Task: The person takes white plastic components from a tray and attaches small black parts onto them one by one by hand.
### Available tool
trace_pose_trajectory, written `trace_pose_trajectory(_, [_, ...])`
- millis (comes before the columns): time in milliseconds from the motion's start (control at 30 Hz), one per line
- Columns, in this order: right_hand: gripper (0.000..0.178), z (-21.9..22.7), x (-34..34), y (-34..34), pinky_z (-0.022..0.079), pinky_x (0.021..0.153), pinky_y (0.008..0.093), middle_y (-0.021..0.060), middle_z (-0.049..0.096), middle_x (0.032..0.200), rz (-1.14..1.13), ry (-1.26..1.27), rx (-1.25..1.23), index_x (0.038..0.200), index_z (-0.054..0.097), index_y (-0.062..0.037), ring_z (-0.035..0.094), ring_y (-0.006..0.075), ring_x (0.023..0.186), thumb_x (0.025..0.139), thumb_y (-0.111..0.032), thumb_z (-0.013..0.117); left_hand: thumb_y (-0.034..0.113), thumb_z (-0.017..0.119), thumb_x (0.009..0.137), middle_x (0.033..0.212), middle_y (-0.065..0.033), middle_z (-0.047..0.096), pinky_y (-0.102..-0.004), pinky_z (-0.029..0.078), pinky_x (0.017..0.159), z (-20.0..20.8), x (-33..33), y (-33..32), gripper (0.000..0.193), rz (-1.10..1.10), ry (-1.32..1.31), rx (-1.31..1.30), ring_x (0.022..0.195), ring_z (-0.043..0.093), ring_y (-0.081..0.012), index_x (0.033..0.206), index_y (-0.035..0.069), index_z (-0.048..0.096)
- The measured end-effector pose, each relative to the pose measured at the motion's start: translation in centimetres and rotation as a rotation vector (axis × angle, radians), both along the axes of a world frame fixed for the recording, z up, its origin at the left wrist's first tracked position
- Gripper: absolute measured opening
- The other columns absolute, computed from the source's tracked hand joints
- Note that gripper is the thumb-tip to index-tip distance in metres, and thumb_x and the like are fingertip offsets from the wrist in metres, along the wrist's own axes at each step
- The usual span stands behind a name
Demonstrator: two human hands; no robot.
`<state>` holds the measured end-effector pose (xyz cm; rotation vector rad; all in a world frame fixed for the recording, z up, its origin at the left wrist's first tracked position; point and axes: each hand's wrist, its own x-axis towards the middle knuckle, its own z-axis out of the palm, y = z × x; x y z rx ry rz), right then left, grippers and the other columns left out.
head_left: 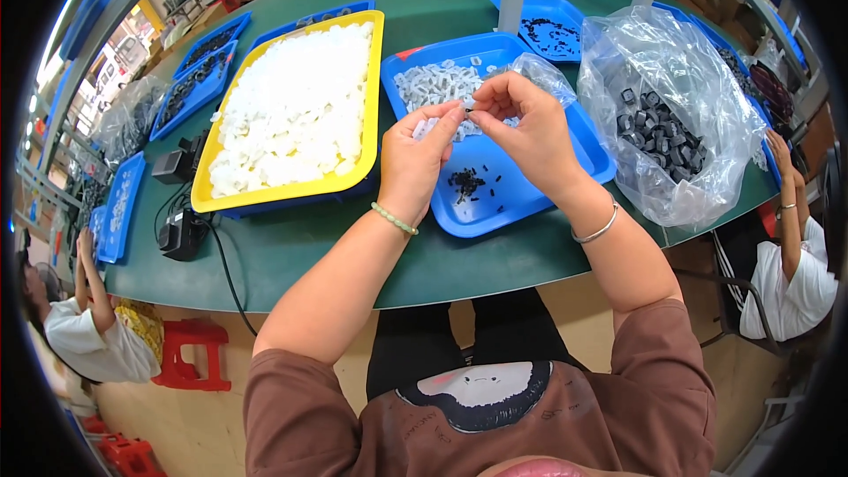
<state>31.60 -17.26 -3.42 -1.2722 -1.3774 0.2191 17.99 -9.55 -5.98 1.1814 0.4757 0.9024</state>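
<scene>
Lettering in view, none legible: small dark characters printed on brown T-shirt [618, 415] of seated worker, set at both sides of pale-and-black cartoon print [481, 382]. Left-hand lettering [449, 433] slants below print's edge; right-hand marks [561, 411] fainter, smaller. Both too small and distorted near lens rim to make out. Red patch [409, 52] on blue tray's [464, 223] far left corner, wording indiscernible.

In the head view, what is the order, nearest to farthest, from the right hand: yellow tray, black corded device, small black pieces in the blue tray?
1. Small black pieces, in the blue tray.
2. Yellow tray, on the left.
3. Black corded device, farther left.
</scene>
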Motion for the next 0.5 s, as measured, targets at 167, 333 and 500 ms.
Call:
trace_pose_trajectory(167, [0.017,0.2,0.1,0.1,0.051,0.071,0.0249,0.0056,0.063,0.082,0.002,0.022,-0.04,0.093,0.059,0.0009,0.06,0.0122,0.077,0.079,0.003,0.067,0.017,0.069,0.087,0.069,0.0054,0.054,-0.0168,0.032,0.05,0.1,0.0,0.1,0.018,0.002,0.034,0.033,0.057,0.042,-0.0012,0.099,0.003,0.068])
trace_pose_trajectory(333, [0.018,0.3,0.1,-0.2,0.05,0.071,0.0237,0.0036,0.06,0.084,0.012,0.099,-0.123,0.095,0.06,0.0008,0.059,0.0108,0.078,0.079,-0.001,0.068,0.018,0.067,0.088,0.068,0.0059,0.053,-0.0169,0.032,0.05,0.2,0.0,-0.1,0.018,-0.01,0.066,0.059,0.057,0.042,-0.001,0.098,0.003,0.066])
trace_pose_trajectory(500, [0.021,-0.1,1.4,0.3,0.051,0.075,0.0245,0.0046,0.063,0.092,0.244,0.532,-0.285,0.1,0.061,0.0015,0.06,0.0115,0.082,0.083,-0.008,0.068,0.017,0.066,0.088,0.068,0.0056,0.053,-0.0168,0.032,0.049,0.0,0.2,-0.2,0.017,0.023,0.044,0.046,0.056,0.042,-0.001,0.098,0.003,0.066])
